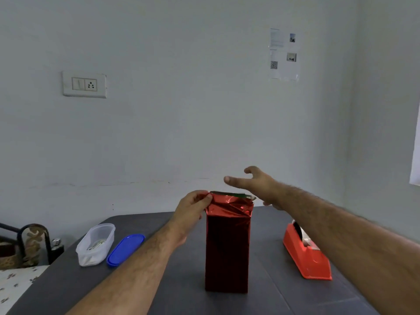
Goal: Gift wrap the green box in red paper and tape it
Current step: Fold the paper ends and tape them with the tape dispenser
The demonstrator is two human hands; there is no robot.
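The tall box stands upright in the middle of the dark table, its sides covered in shiny red paper (227,251). A thin green edge of the box (234,195) shows above the crumpled paper at the top. My left hand (193,209) pinches the paper's upper left corner between thumb and fingers. My right hand (256,185) hovers just above and behind the top right of the box, fingers spread and relaxed, holding nothing. An orange-red tape dispenser (306,253) sits on the table to the right of the box.
A clear plastic container (95,244) and its blue lid (125,250) lie on the left part of the grey table (272,292). A chair with a patterned cover (34,242) stands beyond the table's left edge. A white wall rises behind.
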